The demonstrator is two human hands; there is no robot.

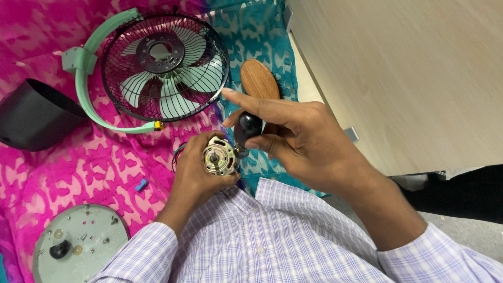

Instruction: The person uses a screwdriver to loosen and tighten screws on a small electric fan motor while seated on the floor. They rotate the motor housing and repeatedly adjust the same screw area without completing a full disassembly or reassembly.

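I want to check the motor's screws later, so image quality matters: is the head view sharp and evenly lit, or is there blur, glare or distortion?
Head view: light is soft and even, with only faint shadows under the fan cage; the motor in the left hand is fairly sharp, with slight shine on its metal; the right hand and black tool handle look slightly soft; wide-angle bending shows at the table edge.

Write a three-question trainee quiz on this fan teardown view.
1. True or false: the left hand holds the metal motor.
2. What does the right hand grip? A) black-handled tool B) wooden brush C) grey round base plate
3. What colour are the blades inside the black fan cage?

Key: 1 true; 2 A; 3 pale green.
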